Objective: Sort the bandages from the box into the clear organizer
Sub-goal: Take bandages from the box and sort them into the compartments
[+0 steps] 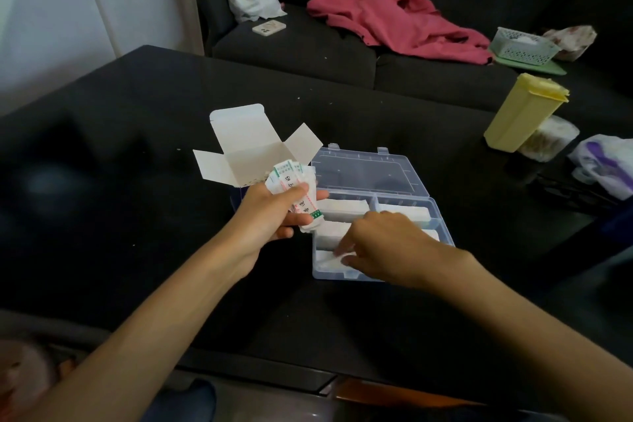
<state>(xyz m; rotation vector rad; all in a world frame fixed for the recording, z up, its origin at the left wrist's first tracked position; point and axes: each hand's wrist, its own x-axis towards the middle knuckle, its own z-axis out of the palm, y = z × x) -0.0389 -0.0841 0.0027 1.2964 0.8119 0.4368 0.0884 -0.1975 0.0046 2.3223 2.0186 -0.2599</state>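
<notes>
Left hand (274,212) grips a wad of bandages (297,189) just in front of the open box (251,147). Right hand (383,247) pinches one bandage (331,259) inside the clear organizer (363,171)'s near compartment, beside the left hand.

- Bandages (294,188): a white, green-edged wrapped bunch, fanned out above the table.
- Box (251,152): white card, flaps spread open, just left of the organizer.
- Clear organizer (373,212): lid (368,169) laid back, compartments holding white stacks (344,206).
</notes>
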